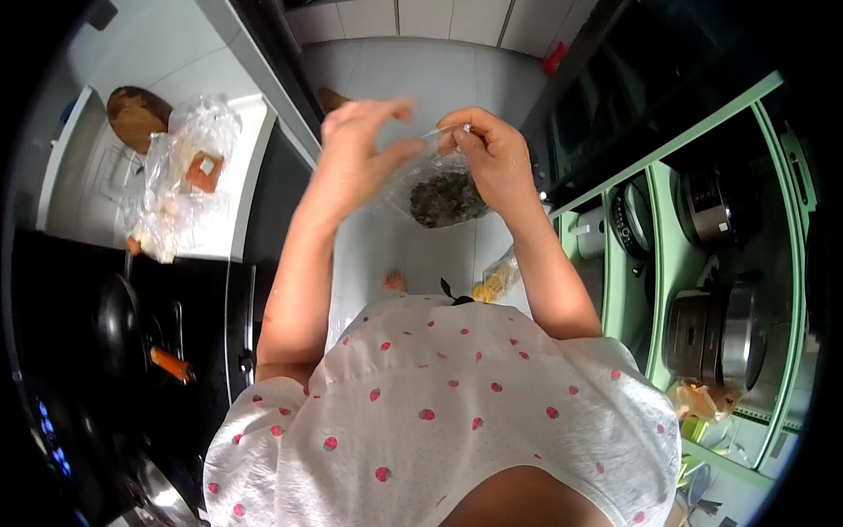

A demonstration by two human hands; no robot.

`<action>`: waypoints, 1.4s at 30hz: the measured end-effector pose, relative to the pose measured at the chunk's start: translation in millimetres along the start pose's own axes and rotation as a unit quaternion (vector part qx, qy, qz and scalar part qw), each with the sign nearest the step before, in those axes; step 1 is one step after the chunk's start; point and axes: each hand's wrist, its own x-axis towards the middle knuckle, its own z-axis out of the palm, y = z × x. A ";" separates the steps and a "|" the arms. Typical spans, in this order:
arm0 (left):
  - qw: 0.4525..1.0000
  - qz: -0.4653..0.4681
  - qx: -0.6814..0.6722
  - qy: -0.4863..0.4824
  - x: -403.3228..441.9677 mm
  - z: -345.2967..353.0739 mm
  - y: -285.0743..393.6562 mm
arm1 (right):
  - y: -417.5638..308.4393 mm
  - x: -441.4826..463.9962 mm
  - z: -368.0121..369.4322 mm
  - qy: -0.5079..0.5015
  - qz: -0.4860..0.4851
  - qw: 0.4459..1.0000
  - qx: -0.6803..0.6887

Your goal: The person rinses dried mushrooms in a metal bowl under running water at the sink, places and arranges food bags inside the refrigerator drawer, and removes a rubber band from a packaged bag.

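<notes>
A kitchen with a pale tiled floor (443, 79) is surrounding the person, seen from above and darkening at the edges. At far left, a black pan (121, 325) is sitting on a dark stovetop (61, 290), an orange-brown handle (172, 364) pointing out beside it. Above them, a round wooden board (138, 119) is leaning at the back of a white counter (250, 140), next to crumpled clear plastic (189, 132) that is covering a reddish-brown item (204, 171). Further right, the left hand (347, 154) is hovering at the near side of a clear bag (446, 200), blurring as its fingers and thumb are spreading apart, unclenched; whether the thumb is touching the plastic, I cannot tell. The bag is hanging between the hands over the floor, holding dark, greenish-brown clumped pieces low down. The right hand (500, 158) is pinching its upper edge between thumb and bent forefinger. Below it, a yellow item in clear wrapping (499, 279) is lying near the person's front. At far right, a green rack (663, 255) is holding a rounded cooker (709, 206) and a metal pot (745, 338).
</notes>
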 end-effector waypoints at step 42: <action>0.876 -0.197 -0.440 -0.007 487.9 176.7 -298.4 | 229.5 468.5 -152.0 0.274 0.058 0.950 0.138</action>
